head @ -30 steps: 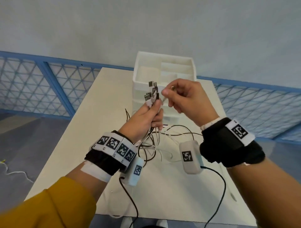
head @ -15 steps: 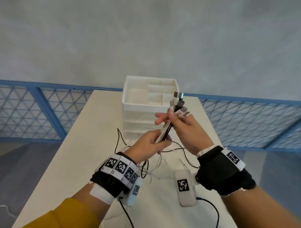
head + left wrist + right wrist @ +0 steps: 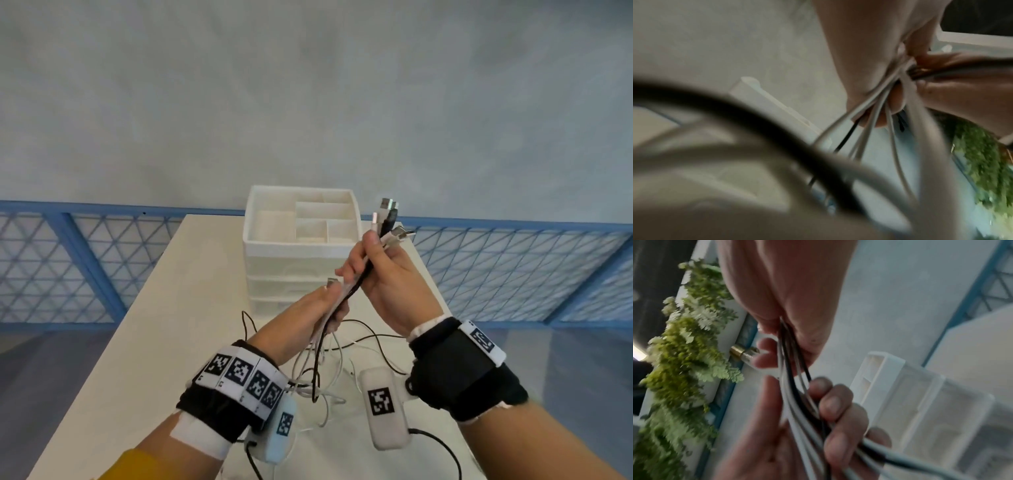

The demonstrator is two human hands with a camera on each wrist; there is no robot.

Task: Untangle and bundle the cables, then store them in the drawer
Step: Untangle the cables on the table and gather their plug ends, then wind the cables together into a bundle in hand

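Several white and black cables (image 3: 356,284) are held up as one bundle in front of the white drawer unit (image 3: 301,246). My right hand (image 3: 368,253) grips the bundle just below the plug ends (image 3: 387,216), which stick up above it. My left hand (image 3: 329,298) grips the same bundle lower down. Below it the cables hang in loose tangled loops (image 3: 325,380) onto the table. In the right wrist view the cables (image 3: 791,386) run between my right hand's pinching fingers (image 3: 777,324) and my left hand's curled fingers (image 3: 834,404). The left wrist view shows the cables (image 3: 875,110) blurred.
The drawer unit stands at the far middle of the cream table (image 3: 164,325), its top tray open and divided, its drawers closed. A blue mesh fence (image 3: 68,267) runs behind the table. Black leads from the wrist cameras (image 3: 442,445) hang at the near edge.
My right hand took over the plug ends from my left and lifted them up to the right. My left hand slid lower along the bundle, drawing the cables straight between the hands.
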